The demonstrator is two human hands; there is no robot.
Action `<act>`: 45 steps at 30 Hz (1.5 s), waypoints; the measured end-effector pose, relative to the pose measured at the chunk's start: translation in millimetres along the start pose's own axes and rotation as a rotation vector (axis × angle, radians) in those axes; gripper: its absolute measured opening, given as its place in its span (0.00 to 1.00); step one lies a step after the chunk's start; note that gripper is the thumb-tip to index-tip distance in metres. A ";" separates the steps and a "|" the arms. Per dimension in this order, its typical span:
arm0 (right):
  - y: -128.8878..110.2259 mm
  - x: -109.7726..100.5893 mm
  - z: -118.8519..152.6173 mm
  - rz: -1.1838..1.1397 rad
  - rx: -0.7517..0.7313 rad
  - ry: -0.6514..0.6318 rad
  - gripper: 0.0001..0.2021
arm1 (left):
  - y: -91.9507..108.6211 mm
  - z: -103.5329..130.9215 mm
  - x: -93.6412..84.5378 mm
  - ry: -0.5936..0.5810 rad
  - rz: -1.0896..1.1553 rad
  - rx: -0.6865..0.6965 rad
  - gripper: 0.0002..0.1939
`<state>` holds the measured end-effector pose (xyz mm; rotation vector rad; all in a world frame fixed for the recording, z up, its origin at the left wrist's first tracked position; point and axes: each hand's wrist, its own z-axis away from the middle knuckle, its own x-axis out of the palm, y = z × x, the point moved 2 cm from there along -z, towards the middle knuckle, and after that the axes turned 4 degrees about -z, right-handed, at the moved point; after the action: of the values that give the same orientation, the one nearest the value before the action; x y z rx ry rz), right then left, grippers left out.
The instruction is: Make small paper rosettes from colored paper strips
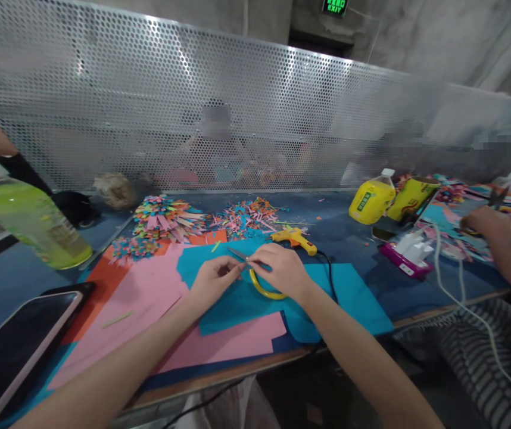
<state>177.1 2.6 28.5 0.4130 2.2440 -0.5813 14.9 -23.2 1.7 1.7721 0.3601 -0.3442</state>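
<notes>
1. Hands: from my remote seat, I see the left hand (215,279) and the right hand (282,267) meeting over a sheet of blue paper (349,292), fingertips almost touching.
2. Grip: in each hand the thumb and fingertips are drawn close together; I cannot tell whether either pinches a small piece, or nothing.
3. Scissors (264,292): at the fingertips, above the blue paper, blades pointing to the far left and a yellow loop showing below the right hand. I cannot tell whether they are held or lie beneath the fingers.
4. Glue gun (294,239): yellow, just beyond the right hand; its black cord (332,280) crosses the blue paper.
5. Pink paper (143,304): spread under and beside the left forearm, with orange paper (86,310) along its left edge.
6. Fringed bundle (166,217): multicoloured, beyond the left hand; to its right I find a heap of cut strips (251,217).
7. Left margin: a bottle of green drink (36,223) leans in view behind a phone (23,351).
8. Right margin: a yellow bottle (371,201), a purple power strip (405,259) and a co-worker's hand (488,221).
</notes>
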 end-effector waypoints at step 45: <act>-4.0 1.4 3.9 0.357 -0.230 -0.121 0.10 | -2.7 0.9 0.3 -0.010 0.023 0.048 0.14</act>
<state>176.7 -2.7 26.2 0.6246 2.0278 -0.1558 14.0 -23.5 -1.1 1.8195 0.3260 -0.3478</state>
